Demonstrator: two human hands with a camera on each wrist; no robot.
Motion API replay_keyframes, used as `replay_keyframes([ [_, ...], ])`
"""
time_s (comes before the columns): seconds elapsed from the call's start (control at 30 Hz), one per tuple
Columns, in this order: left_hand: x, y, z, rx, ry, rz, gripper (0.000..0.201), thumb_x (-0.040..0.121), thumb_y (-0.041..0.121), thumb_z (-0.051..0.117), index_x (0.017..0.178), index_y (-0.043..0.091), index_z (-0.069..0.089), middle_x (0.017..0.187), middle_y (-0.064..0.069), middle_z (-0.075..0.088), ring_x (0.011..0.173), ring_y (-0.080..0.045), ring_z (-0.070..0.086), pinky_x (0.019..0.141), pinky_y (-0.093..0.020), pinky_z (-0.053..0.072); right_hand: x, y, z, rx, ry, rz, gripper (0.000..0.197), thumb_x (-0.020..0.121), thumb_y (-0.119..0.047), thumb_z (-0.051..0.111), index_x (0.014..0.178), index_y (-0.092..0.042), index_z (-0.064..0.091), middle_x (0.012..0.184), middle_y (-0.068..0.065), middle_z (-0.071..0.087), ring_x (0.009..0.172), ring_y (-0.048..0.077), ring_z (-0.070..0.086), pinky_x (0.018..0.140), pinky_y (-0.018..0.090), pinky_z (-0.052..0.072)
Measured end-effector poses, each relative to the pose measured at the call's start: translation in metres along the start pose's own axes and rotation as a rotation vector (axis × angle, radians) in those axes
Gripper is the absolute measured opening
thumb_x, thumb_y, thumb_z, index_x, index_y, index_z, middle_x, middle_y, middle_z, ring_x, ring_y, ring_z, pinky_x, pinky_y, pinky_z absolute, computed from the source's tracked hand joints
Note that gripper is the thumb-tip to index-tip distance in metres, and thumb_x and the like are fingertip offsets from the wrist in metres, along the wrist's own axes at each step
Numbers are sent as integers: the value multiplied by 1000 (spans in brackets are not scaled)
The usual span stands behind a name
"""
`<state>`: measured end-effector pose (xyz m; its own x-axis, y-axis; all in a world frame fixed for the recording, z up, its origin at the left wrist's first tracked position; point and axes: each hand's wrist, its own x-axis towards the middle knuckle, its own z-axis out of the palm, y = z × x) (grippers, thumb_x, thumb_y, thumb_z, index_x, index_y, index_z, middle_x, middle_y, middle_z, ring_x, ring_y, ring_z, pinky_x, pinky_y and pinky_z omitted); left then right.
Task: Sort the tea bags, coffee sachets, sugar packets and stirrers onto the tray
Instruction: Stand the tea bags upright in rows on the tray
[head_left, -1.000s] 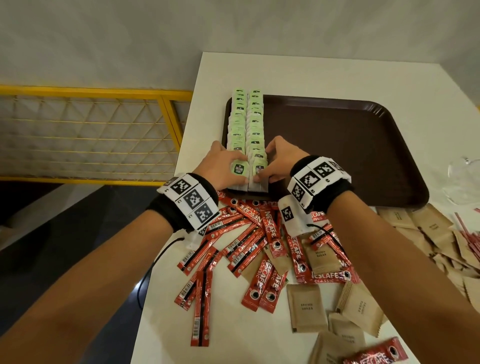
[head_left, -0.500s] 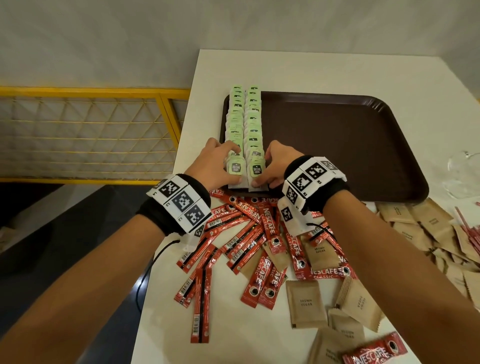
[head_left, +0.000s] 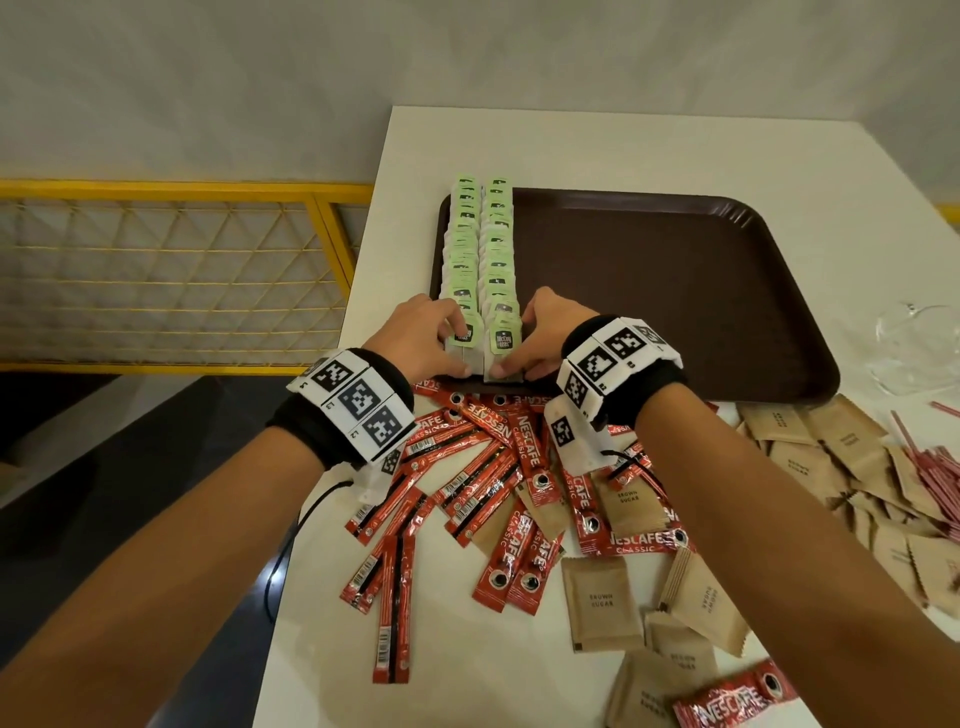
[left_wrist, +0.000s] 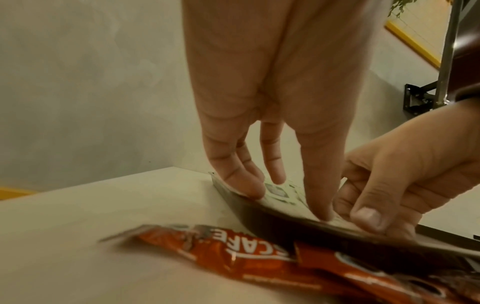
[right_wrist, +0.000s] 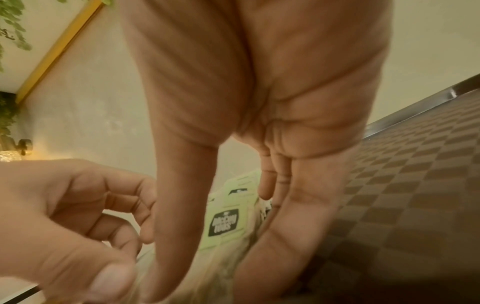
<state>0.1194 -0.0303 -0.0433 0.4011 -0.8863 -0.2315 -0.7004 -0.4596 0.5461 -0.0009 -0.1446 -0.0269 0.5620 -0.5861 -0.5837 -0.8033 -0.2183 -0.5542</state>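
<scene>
Tea bags (head_left: 480, 270): both rows now squared at tray (head_left: 675, 291) edge, left hand (head_left: 421, 338) and right hand (head_left: 545, 338) pressing nearest bags with fairly straight fingers; sachets, sugar, stirrers outstanding.

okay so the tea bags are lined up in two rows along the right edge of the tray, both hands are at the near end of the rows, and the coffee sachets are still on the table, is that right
Not quite: the two rows of tea bags run along the left edge of the tray, not the right; the head view shows it. The rest holds: the left hand and right hand are at the rows' near end, and the coffee sachets lie on the table.
</scene>
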Motion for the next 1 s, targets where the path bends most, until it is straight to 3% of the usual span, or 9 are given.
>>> replay_keyframes([
  [0.1, 1, 1, 1, -42, 74, -26, 48, 73, 26, 78, 112, 15, 53, 108, -7, 50, 85, -16, 51, 74, -26, 40, 9, 8, 1, 10, -46, -8, 89, 33, -34, 93, 111, -9, 58, 103, 4, 68, 93, 23, 68, 81, 43, 57],
  [0.17, 1, 2, 1, -48, 87, -46, 58, 73, 26, 78, 121, 15, 49, 112, -8, 50, 88, -17, 51, 78, -28, 42, 4, 6, 1, 42, -61, -15, 58, 53, -20, 91, 103, -9, 64, 97, 4, 72, 88, 21, 70, 80, 42, 58],
  [0.27, 0, 1, 1, -42, 74, -67, 65, 73, 26, 78, 128, 12, 46, 119, -10, 50, 95, -19, 54, 79, -26, 41, -6, 3, -1, 59, -47, -5, 34, 65, -10, 84, 90, -7, 62, 95, 10, 70, 90, 23, 69, 81, 41, 57],
  [0.47, -4, 4, -1, -55, 108, -110, 60, 77, 26, 75, 128, 9, 50, 120, -11, 53, 103, -22, 54, 78, -25, 38, -9, 5, -3, 177, 27, 0, 26, 75, -7, 76, 79, -8, 51, 83, 5, 58, 98, 28, 66, 87, 42, 55],
  [0.53, -5, 5, 0, -45, 91, -111, 59, 76, 27, 75, 127, 8, 51, 119, -11, 55, 102, -22, 54, 79, -25, 39, -10, 2, 1, 119, -15, 14, 30, 69, -13, 82, 84, -9, 56, 90, 8, 64, 95, 25, 66, 85, 42, 56],
  [0.6, -6, 5, 0, -41, 80, -108, 63, 76, 26, 76, 130, 9, 49, 120, -11, 55, 103, -21, 53, 79, -25, 38, -8, 2, 5, 34, -34, 24, 57, 56, -26, 88, 102, -9, 59, 104, 8, 67, 95, 24, 66, 83, 43, 56],
  [0.7, -8, 4, 1, -51, 82, -98, 69, 75, 25, 77, 134, 12, 43, 119, -12, 55, 103, -21, 52, 79, -26, 38, -12, 0, 8, -16, 17, 22, 82, 58, -23, 88, 125, -7, 43, 118, 9, 58, 105, 28, 61, 88, 45, 53],
  [0.87, -5, 4, 1, -26, 114, -47, 58, 84, 27, 67, 136, 19, 43, 115, -15, 55, 107, -25, 51, 86, -30, 38, -16, 1, 10, -18, 70, -11, 76, 68, -19, 83, 127, -7, 37, 123, 11, 53, 110, 29, 58, 92, 40, 51],
  [1.0, 5, 7, -1, 74, 26, -35, 59, 84, 28, 68, 137, 21, 45, 119, -16, 49, 110, -28, 50, 93, -33, 39, -15, 3, 10, 22, 76, -12, 75, 69, -17, 81, 128, -7, 35, 125, 12, 52, 111, 30, 57, 93, 43, 51],
])
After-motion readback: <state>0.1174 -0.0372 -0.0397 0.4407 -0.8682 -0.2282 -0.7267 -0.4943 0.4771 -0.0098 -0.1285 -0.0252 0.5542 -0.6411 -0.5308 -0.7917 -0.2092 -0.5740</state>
